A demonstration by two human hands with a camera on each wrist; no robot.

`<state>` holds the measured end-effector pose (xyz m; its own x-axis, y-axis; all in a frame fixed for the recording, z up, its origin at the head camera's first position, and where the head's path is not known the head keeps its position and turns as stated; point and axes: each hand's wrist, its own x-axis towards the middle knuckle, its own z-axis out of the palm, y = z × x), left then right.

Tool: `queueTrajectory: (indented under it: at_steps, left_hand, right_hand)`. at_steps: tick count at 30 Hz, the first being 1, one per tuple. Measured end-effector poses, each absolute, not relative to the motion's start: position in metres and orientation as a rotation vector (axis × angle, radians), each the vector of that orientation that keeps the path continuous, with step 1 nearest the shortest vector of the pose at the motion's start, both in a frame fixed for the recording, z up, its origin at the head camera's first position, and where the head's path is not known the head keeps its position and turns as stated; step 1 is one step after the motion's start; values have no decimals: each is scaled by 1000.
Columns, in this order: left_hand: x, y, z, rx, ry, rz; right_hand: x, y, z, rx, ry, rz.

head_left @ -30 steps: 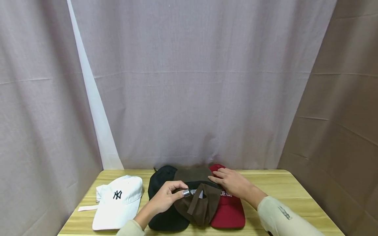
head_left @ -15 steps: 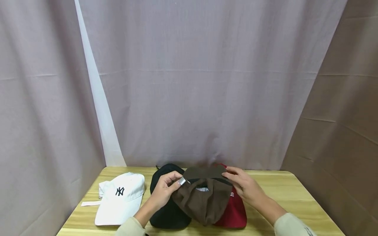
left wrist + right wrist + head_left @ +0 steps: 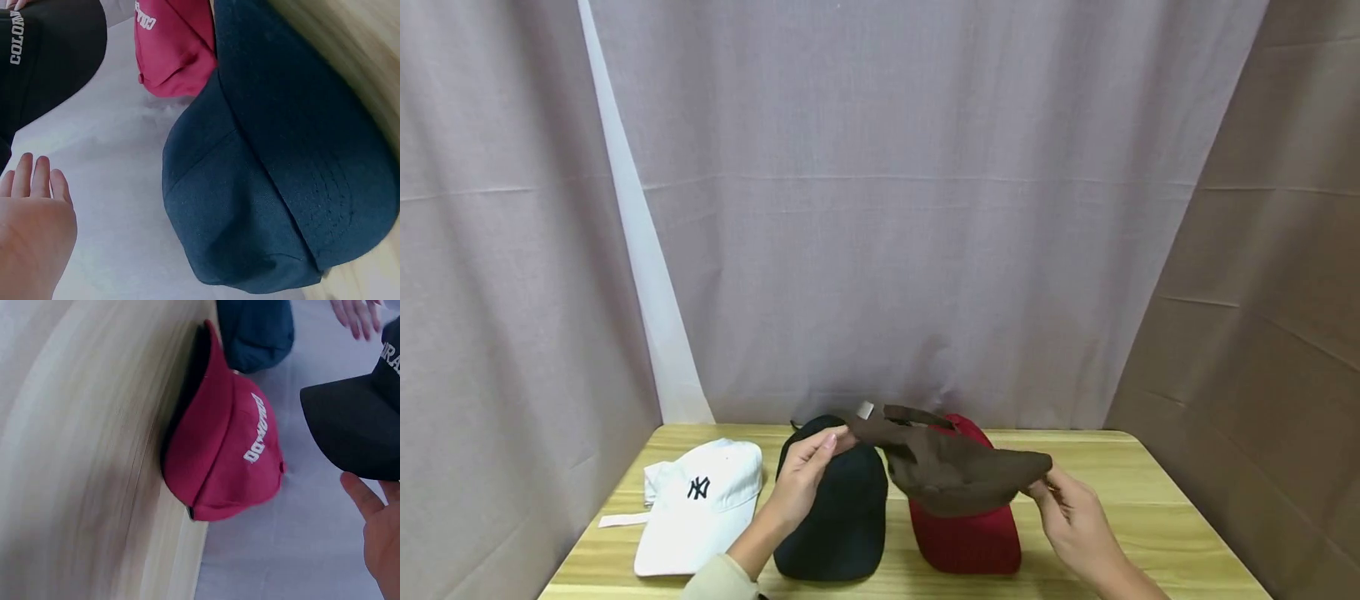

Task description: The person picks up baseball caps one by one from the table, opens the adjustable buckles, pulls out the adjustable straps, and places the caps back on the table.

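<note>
A dark brown baseball cap [image 3: 955,467] is raised over the red cap [image 3: 966,542], its brim to the right and its strap end to the left. My right hand [image 3: 1078,529] pinches the brim's edge between thumb and fingers. At the strap end, my left hand [image 3: 801,479] holds the cap's rim, beside a small shiny tag [image 3: 865,410]. White lettering shows on the brown cap's front [image 3: 17,37] in the left wrist view. The black cap [image 3: 835,517] lies below my left hand, and the red cap's white lettering [image 3: 256,428] shows in the right wrist view.
To the left a white cap [image 3: 700,508] with a dark emblem lies brim forward, its strap [image 3: 622,520] trailing out. All of these caps are over a wood-grain table [image 3: 1120,492], with grey curtains [image 3: 887,250] hanging behind and at both sides.
The brown cap has been lifted and turned, its brim swinging from the back to the right. My right hand has moved right and toward me with the brim; the black cap is uncovered.
</note>
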<state>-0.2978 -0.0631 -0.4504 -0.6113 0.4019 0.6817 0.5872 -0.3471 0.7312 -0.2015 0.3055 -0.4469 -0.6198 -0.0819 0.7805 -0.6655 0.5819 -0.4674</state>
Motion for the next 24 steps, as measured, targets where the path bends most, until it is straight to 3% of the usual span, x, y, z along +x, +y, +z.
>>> queueTrajectory:
  at_steps: [8,13,24]
  left_hand:
    - [-291,-66,-453,-1360,-1784,-2035]
    - [-288,-64,-455,-1384,-1802,-2035]
    - [-287,-69,-456,-1293,-1903,-1967]
  right_hand:
    - [-180,344,-445,151,-2159,1199]
    - [-174,389,-452,26,-2173,1435]
    - [-185,459,-478,-454,-2368,1849]
